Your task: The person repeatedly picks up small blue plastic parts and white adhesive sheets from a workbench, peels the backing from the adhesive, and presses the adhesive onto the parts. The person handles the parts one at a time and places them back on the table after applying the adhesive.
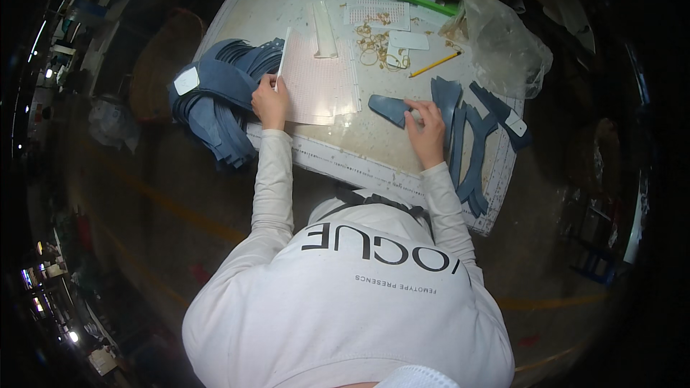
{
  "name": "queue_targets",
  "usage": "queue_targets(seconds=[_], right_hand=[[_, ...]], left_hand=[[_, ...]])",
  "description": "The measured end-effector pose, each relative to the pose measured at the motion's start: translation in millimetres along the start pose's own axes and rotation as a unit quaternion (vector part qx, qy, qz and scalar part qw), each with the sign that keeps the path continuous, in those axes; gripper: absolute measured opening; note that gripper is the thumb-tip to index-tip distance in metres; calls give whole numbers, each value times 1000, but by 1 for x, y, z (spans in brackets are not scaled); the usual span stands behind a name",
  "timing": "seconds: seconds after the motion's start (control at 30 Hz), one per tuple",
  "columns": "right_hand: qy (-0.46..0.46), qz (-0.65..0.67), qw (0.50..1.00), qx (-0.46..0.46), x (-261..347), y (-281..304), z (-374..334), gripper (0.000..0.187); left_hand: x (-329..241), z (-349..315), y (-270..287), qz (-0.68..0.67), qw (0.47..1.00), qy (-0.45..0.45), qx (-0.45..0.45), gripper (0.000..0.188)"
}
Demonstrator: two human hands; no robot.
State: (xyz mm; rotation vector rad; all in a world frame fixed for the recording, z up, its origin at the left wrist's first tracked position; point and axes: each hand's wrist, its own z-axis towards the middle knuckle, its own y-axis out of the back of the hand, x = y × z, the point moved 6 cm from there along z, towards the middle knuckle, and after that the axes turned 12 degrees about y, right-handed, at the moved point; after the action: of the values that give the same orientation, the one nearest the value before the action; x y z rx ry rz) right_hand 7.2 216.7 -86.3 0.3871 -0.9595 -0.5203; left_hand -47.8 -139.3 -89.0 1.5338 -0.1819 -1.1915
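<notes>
One heaped stack of blue cut pieces [233,75] overhangs the table's [352,138] left edge. My left hand [270,105] pinches the left edge of the pink-gridded paper [320,82]. Bare table opens rightward to one short blue piece [386,108] at the bent fingertips of my right hand [428,133]; I cannot tell whether they grip it. Beyond lies one yellow pencil [435,64].

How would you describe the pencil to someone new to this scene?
Find the pale table, then the right hand at its near side. Beyond that hand, the pencil lies aslant between the white cards and the blue pieces. It is slim, straight and yellow, unlike either.
</notes>
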Motion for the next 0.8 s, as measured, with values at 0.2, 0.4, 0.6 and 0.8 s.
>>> queue_targets(seconds=[0.2,0.4,0.6,0.8], right_hand=[[26,-41,999,-6,4,14,8,24],[-16,14,1000,-19,22,36,23,25],[210,-27,975,66,99,30,36,39],[153,-35,963,220,76,-24,16,42]], left_hand=[[-14,7,27,54,993,-69,-74,19],[-57,-5,71,-118,969,-211,-47,14],[-96,-95,62,-233,903,-227,281,10],[-54,-117,12,-77,926,-304,211,31]])
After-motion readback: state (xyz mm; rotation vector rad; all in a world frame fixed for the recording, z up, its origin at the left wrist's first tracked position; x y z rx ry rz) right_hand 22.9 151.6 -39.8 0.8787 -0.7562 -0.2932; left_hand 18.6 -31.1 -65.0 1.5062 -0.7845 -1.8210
